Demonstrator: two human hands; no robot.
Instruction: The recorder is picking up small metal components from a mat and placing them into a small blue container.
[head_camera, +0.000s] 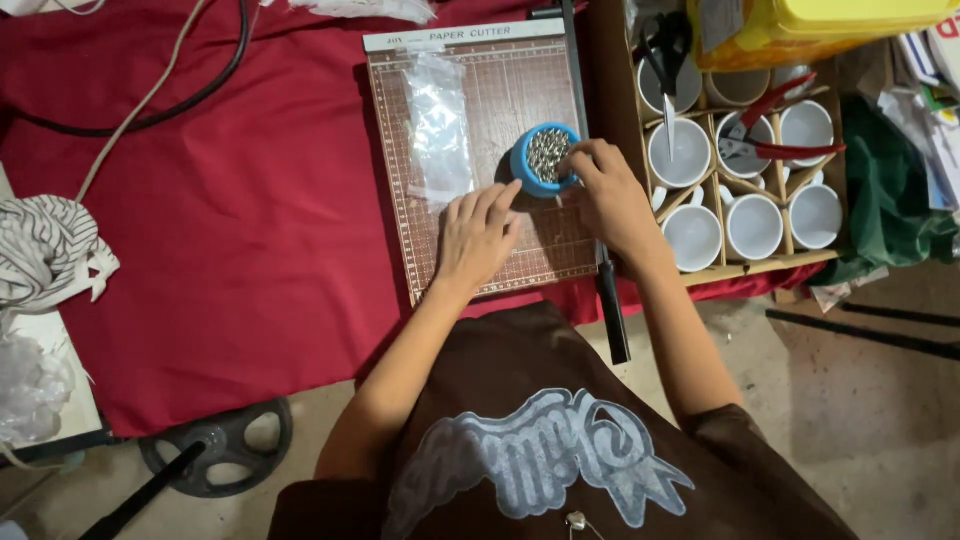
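Observation:
A small blue round dish (524, 165) full of little silver metal pieces sits on a brown gridded cutting board (470, 90) laid on a red cloth (250, 220). My right hand (612, 205) rests at the dish's right rim, fingertips touching it and curled over the metal pieces. Flat on the board just below and left of the dish lies my left hand (477, 235), fingers together and pointing toward the dish, holding nothing. A clear plastic bag (437, 125) lies on the board to the left of the dish.
The cutter's black blade arm (600, 270) runs down the board's right edge. Right of it stands a wooden divided tray (775, 265) of white mugs holding scissors (667, 60) and red-handled pliers (775, 130). A yellow container (800, 25), cables (180, 95) and striped fabric (45, 250) lie around.

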